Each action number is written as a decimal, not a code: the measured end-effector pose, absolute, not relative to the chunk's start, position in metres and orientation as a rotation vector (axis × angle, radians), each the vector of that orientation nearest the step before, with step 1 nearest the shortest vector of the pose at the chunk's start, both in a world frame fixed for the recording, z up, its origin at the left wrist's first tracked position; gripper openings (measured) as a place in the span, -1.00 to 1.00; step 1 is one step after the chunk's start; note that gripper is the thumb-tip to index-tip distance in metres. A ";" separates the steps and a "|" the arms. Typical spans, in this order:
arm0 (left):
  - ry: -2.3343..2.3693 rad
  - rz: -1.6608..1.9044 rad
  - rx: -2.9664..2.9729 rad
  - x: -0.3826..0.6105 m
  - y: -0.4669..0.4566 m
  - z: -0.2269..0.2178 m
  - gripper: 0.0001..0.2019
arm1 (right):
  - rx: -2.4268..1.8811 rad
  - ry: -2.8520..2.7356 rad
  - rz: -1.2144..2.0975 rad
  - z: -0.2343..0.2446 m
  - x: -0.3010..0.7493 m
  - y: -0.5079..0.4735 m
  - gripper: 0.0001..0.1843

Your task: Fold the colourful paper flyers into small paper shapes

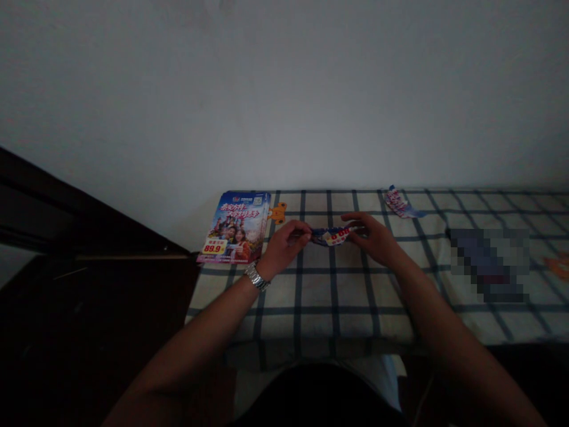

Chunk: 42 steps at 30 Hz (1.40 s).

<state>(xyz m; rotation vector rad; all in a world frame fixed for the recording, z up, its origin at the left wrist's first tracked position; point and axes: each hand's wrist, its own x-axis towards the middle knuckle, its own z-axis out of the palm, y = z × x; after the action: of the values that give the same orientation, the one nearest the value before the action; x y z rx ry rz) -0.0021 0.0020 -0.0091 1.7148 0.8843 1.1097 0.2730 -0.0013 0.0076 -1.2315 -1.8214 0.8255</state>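
My left hand [288, 242], with a metal watch [256, 277] on its wrist, pinches the left end of a folded, crumpled flyer [331, 236]. At the flyer's other end is my right hand [368, 236], its thumb and fingers closed on the paper, with the index finger raised above it. Blue, red and white print shows on the flyer, which is bent into a narrow shape just over the tablecloth. To the left of my left hand lies a stack of printed flyers [235, 228]. Another crumpled flyer [400, 203] rests at the back, beyond my right hand.
A checked cloth [311, 290] covers the table, whose back edge meets a pale wall [284, 95]. A pixelated dark flat object [484, 258] lies on the right. Orange bear prints [278, 213] show on the cloth. Dark floor [111, 320] lies beyond the table's left edge.
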 end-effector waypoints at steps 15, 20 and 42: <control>0.552 1.048 1.357 0.001 -0.001 -0.013 -0.86 | -0.917 -1.953 0.714 0.026 0.231 -0.031 -0.51; 0.598 1.057 1.388 0.002 -0.003 -0.010 -0.83 | -0.956 -1.943 0.728 0.023 0.233 -0.033 -0.54; 0.856 1.203 2.088 0.005 -0.018 0.001 -0.68 | -1.303 -2.401 0.023 0.023 0.231 -0.027 -0.45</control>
<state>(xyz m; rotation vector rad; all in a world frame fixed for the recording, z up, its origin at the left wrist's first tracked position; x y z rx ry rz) 0.0046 -0.0178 0.0013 2.0885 0.8562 1.2027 0.2305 -0.0275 0.0230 -1.3031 -2.4015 0.0233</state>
